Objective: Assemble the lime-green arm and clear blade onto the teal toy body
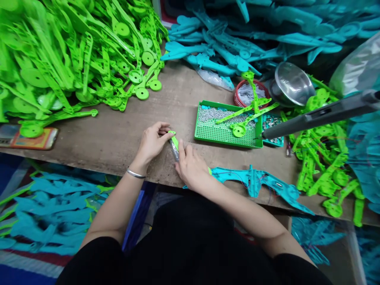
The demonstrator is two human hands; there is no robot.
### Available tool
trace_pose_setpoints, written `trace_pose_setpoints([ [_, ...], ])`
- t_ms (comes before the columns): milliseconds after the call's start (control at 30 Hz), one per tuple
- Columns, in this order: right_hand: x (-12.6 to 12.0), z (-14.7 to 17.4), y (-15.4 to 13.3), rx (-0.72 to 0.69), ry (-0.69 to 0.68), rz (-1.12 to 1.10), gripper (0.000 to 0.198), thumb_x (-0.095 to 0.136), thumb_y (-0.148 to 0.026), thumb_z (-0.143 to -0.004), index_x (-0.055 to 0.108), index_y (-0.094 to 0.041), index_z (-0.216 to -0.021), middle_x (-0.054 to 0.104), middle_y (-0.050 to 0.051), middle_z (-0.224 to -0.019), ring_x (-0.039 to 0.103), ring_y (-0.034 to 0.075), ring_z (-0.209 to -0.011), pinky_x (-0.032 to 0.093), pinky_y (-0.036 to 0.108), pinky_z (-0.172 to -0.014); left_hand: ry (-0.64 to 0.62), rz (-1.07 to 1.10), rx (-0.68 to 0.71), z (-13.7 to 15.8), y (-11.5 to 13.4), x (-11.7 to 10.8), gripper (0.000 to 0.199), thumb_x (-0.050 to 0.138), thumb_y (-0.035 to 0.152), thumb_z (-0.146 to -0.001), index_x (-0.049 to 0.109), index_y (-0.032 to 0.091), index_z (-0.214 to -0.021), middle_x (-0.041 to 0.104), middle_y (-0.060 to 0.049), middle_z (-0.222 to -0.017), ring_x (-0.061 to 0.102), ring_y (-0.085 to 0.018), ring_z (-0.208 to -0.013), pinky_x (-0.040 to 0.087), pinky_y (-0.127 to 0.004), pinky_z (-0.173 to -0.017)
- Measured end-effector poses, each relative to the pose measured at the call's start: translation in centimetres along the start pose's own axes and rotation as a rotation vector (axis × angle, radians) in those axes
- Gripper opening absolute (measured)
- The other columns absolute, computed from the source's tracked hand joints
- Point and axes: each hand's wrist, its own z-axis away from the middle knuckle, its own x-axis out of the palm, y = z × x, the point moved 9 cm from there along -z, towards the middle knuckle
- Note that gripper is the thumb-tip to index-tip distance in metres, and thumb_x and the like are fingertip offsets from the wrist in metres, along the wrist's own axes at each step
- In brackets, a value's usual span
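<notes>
My left hand (152, 143) pinches the upper end of a narrow bright green plastic part (173, 138). A shiny grey strip (175, 151) lies along that part. My right hand (191, 165) is closed around the lower stretch, and its palm hides much of the piece. A bit of green shows past the right hand's edge, but whether it belongs to the same part I cannot tell. Close by the right wrist lies a long turquoise plastic piece (253, 180) with thin red wires, flat along the table's front edge.
Green parts (74, 51) are heaped at left, turquoise pieces (225, 43) at the back. A green tray (228, 136) holds small metal screws, with green parts across it. A dark electric screwdriver (320, 113) juts in from the right. A metal bowl (293, 83) stands beside a red basket (237, 97).
</notes>
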Motion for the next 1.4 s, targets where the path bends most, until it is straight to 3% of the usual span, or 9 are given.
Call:
trace_pose_setpoints([
  [100, -0.2, 0.2, 0.1, -0.001, 0.025, 0.018, 0.065, 0.047, -0.027, -0.097, 0.025, -0.003, -0.154, 0.056, 0.023, -0.12, 0.057, 0.032, -0.108, 0.052, 0.044, -0.092, 0.053, 0.045, -0.042, 0.3, -0.5, -0.4, 0.043, 0.078, 0.035, -0.075, 0.067, 0.015, -0.111, 0.073, -0.01, -0.104, 0.07, -0.02, -0.088, 0.057, -0.036, -0.084],
  [233, -0.4, 0.4, -0.2, -0.002, 0.039, 0.028, 0.062, 0.046, -0.027, -0.098, 0.029, -0.001, -0.152, 0.056, 0.024, -0.122, 0.057, 0.032, -0.108, 0.052, 0.044, -0.093, 0.016, 0.423, -0.279, 1.3, -2.0, 1.0, 0.043, 0.073, 0.044, -0.08, 0.063, 0.014, -0.11, 0.073, -0.008, -0.096, 0.071, -0.017, -0.077, 0.06, -0.034, -0.076],
  [400, -0.7, 0.6, 0.1, -0.006, 0.033, -0.033, 0.067, 0.049, -0.03, -0.098, 0.027, 0.0, -0.153, 0.057, 0.026, -0.123, 0.057, 0.033, -0.111, 0.05, 0.046, -0.094, -0.09, 0.647, -0.446, 2.3, -2.1, 3.0, 0.026, 0.079, 0.026, -0.073, 0.066, 0.013, -0.092, 0.072, -0.004, -0.08, 0.07, -0.015, -0.071, 0.06, -0.029, -0.07],
  [467, -0.9, 0.4, 0.9, -0.025, 0.007, -0.147, 0.067, 0.048, -0.036, -0.1, 0.029, 0.0, -0.153, 0.056, 0.027, -0.128, 0.056, 0.033, -0.114, 0.048, 0.045, -0.096, -0.081, 0.679, -0.462, 2.4, -2.1, 3.0, 0.023, 0.078, 0.022, -0.073, 0.066, 0.012, -0.091, 0.072, -0.005, -0.08, 0.07, -0.014, -0.07, 0.06, -0.029, -0.07],
  [533, -1.0, -0.2, 2.1, -0.047, -0.038, -0.328, 0.055, 0.047, -0.038, -0.101, 0.045, -0.004, -0.145, 0.061, 0.022, -0.123, 0.059, 0.028, -0.108, 0.047, 0.041, -0.092, -0.08, 0.689, -0.465, 2.3, -2.2, 3.0, 0.023, 0.077, 0.02, -0.073, 0.067, 0.012, -0.091, 0.073, -0.005, -0.08, 0.07, -0.015, -0.07, 0.061, -0.03, -0.07],
  [633, -0.4, -1.3, 3.7, -0.061, -0.172, -0.661, 0.032, 0.053, -0.032, -0.096, 0.069, -0.012, -0.116, 0.066, 0.004, -0.086, 0.056, 0.015, -0.075, 0.044, 0.029, -0.073, -0.085, 0.686, -0.456, 2.3, -2.3, 3.0, 0.025, 0.079, 0.022, -0.072, 0.067, 0.012, -0.091, 0.072, -0.005, -0.08, 0.07, -0.016, -0.071, 0.062, -0.034, -0.073],
  [767, 0.7, -2.5, 4.9, 0.046, -0.259, -1.014, 0.028, 0.066, -0.034, -0.085, 0.074, -0.01, -0.097, 0.045, -0.007, -0.059, 0.035, 0.007, -0.055, 0.031, 0.023, -0.059, -0.066, 0.695, -0.47, 2.3, -2.4, 2.9, 0.024, 0.079, 0.021, -0.07, 0.065, 0.012, -0.089, 0.073, -0.005, -0.079, 0.071, -0.016, -0.07, 0.062, -0.037, -0.075],
  [1000, 1.8, -3.4, 5.4, 0.178, -0.259, -1.0, 0.022, 0.072, -0.03, -0.076, 0.077, -0.01, -0.084, 0.045, -0.007, -0.054, 0.033, 0.006, -0.052, 0.024, 0.024, -0.053, -0.07, 0.696, -0.53, 2.4, -2.4, 2.8, 0.017, 0.074, 0.013, -0.074, 0.063, 0.013, -0.087, 0.072, -0.004, -0.077, 0.071, -0.016, -0.069, 0.063, -0.039, -0.077],
  [1400, 2.4, -3.9, 5.7, 0.196, -0.213, -0.976, 0.021, 0.074, -0.024, -0.072, 0.079, -0.01, -0.087, 0.064, 0.0, -0.068, 0.046, 0.008, -0.059, 0.035, 0.022, -0.057, -0.047, 0.65, -0.475, 2.3, -2.4, 2.6, 0.021, 0.077, 0.02, -0.074, 0.061, 0.015, -0.088, 0.07, -0.003, -0.078, 0.069, -0.015, -0.07, 0.061, -0.037, -0.075],
])
